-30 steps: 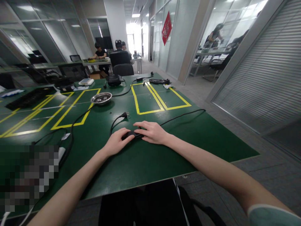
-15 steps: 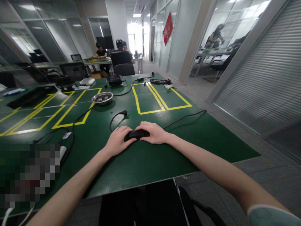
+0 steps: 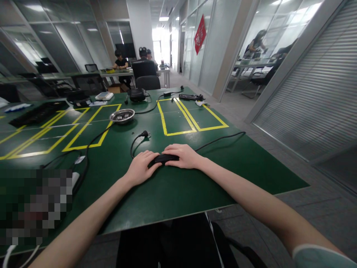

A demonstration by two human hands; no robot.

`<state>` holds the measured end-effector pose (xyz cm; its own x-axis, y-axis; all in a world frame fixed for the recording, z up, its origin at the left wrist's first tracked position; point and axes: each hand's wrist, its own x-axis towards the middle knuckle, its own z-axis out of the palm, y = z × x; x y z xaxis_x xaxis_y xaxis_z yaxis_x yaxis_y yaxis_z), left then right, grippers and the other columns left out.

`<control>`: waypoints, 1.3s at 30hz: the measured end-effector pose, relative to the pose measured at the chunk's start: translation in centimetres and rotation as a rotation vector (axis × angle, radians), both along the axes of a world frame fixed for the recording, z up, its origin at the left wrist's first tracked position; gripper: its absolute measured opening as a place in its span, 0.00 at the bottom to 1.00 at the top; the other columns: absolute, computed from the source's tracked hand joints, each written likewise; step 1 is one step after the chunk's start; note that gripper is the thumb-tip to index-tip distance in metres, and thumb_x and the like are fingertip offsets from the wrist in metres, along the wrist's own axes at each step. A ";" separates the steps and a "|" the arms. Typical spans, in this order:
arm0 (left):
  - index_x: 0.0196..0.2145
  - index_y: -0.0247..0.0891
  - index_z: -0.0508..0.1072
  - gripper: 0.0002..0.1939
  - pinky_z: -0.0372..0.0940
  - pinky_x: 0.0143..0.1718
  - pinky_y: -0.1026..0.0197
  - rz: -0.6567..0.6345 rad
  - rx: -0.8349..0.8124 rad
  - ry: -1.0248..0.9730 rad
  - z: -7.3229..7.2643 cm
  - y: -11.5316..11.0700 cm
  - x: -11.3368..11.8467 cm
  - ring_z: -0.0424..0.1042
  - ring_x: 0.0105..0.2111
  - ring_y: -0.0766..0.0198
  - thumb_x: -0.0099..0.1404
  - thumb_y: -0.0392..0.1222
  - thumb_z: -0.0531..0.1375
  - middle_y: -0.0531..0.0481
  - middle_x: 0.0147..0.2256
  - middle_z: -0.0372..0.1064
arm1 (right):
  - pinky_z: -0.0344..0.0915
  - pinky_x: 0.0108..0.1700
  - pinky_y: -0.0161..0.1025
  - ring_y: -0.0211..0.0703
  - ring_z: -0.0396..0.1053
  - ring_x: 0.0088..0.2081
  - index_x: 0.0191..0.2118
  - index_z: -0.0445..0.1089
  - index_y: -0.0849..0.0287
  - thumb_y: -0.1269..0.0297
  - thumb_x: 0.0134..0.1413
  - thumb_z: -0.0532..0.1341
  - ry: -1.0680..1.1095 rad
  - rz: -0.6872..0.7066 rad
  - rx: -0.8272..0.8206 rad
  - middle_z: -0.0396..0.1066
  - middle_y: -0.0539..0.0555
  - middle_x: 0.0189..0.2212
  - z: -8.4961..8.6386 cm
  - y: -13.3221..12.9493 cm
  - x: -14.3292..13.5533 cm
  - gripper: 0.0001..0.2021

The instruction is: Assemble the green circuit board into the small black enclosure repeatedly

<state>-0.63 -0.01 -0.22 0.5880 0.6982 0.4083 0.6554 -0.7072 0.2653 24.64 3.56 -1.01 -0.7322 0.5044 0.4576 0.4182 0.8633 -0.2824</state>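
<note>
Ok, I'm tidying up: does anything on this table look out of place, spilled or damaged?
I see no spill or damage. Two mild oddities: the metal bowl sits across a yellow tape line rather than inside an outline, and a small dark speck lies on the green tabletop near the black plug.

near tabletop is open — black cords lie beyond.

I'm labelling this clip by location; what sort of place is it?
Probably an office used as a workroom: a green table marked with yellow tape, black swivel chairs, and glass partitions with blinds.
</note>
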 end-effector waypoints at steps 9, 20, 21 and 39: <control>0.48 0.40 0.77 0.17 0.71 0.40 0.58 0.031 -0.080 -0.055 -0.1 -0.2 0.1 0.77 0.37 0.57 0.75 0.52 0.56 0.47 0.38 0.77 | 0.69 0.49 0.41 0.46 0.75 0.47 0.59 0.73 0.58 0.56 0.75 0.53 -0.065 -0.019 -0.024 0.78 0.58 0.45 0.4 -0.1 0.2 0.19; 0.51 0.40 0.78 0.15 0.66 0.59 0.45 0.156 -0.063 -0.206 -0.5 0.7 -0.2 0.71 0.55 0.49 0.73 0.48 0.58 0.41 0.54 0.73 | 0.72 0.42 0.42 0.48 0.75 0.40 0.74 0.52 0.48 0.51 0.73 0.54 -0.321 -0.232 -0.051 0.70 0.59 0.50 0.2 -0.2 -0.1 0.29; 0.53 0.41 0.77 0.16 0.64 0.62 0.43 0.166 -0.026 -0.230 -0.6 0.8 -0.5 0.69 0.58 0.48 0.72 0.47 0.58 0.40 0.57 0.71 | 0.72 0.43 0.44 0.50 0.76 0.41 0.73 0.54 0.48 0.51 0.72 0.54 -0.294 -0.313 -0.075 0.70 0.59 0.51 0.2 0.4 0.6 0.29; 0.39 0.42 0.80 0.12 0.70 0.49 0.50 0.049 -0.155 -0.154 -0.3 0.5 -0.7 0.77 0.44 0.55 0.73 0.45 0.57 0.48 0.41 0.81 | 0.69 0.54 0.56 0.63 0.74 0.51 0.67 0.66 0.56 0.49 0.67 0.55 0.258 -1.437 -0.261 0.76 0.66 0.52 -0.7 6.4 13.4 0.28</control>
<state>-1.34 0.50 -0.56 0.4910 0.7857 0.3762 0.6312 -0.6185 0.4680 38.01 9.93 -1.69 0.5386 0.7951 0.2787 0.7644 -0.3221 -0.5585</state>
